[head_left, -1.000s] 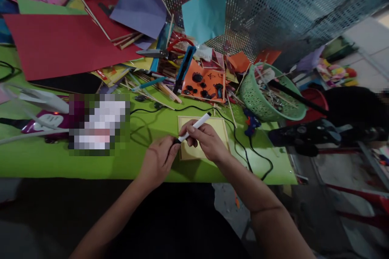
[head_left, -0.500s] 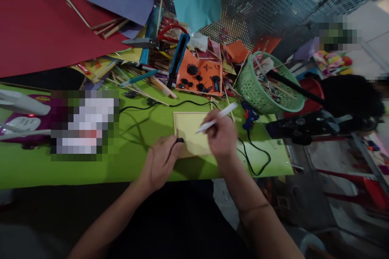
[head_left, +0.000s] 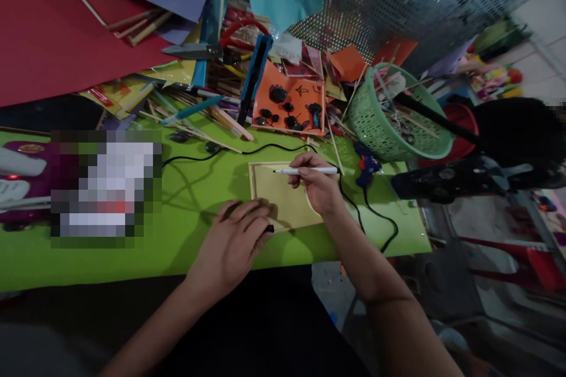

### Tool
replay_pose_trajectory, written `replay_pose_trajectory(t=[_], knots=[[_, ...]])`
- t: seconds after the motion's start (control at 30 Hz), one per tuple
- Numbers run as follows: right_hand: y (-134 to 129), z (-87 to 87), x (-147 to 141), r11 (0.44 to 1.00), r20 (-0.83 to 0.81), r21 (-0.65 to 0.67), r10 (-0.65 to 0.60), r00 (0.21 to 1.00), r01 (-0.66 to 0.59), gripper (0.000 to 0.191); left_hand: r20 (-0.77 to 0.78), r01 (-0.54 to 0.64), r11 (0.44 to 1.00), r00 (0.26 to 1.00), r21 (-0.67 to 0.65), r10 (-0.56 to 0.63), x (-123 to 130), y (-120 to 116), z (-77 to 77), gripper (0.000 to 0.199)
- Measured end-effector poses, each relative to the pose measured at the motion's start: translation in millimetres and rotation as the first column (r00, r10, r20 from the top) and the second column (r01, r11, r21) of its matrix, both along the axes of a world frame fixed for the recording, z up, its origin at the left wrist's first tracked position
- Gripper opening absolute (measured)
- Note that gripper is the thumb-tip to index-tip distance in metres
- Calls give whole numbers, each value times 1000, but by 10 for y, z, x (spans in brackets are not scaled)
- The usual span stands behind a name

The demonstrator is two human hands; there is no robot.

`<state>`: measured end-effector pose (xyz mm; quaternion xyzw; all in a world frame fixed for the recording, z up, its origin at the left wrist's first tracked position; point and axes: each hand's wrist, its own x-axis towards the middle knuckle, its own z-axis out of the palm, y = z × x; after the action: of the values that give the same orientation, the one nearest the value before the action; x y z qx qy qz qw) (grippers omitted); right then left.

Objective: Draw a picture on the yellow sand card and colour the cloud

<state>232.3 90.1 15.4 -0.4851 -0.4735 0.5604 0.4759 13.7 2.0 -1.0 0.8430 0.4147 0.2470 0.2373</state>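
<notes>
A small yellow card with thin wooden sticks along its edges lies on the green table. My right hand is closed around a white marker, its dark tip pointing left over the card's upper part. Whether the tip touches the card, I cannot tell. My left hand rests at the card's lower left corner, fingers bent over it. A small black cap pokes out between its thumb and fingers.
A blue glue gun with a black cord lies right of the card, near a green basket. Behind are a decorated orange card, scissors and scattered sticks. A purple device stands at the left.
The marker has swung from slanting down-left to nearly level, its tip higher on the card. My left hand has turned flatter and moved slightly down, still with the black cap.
</notes>
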Motion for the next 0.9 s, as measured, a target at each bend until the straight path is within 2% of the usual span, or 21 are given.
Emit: replay_pose_trajectory(t=[0.07, 0.17, 0.57, 0.9], knots=[[6, -91, 7, 999, 25, -36, 1, 1000, -1, 25, -13, 3, 1000, 1000, 5, -3, 4, -4, -7, 16], [-15, -139, 0, 999, 113, -51, 12, 994, -6, 28, -25, -6, 1000, 1000, 23, 7, 7, -7, -8, 16], [-53, -85, -49, 997, 258, -4, 76, 963, -78, 24, -18, -5, 1000, 1000, 28, 6, 14, 1, -8, 17], [-54, -97, -49, 995, 294, 11, 89, 952, -96, 22, -35, -1, 998, 999, 56, 3, 16, 10, -10, 16]])
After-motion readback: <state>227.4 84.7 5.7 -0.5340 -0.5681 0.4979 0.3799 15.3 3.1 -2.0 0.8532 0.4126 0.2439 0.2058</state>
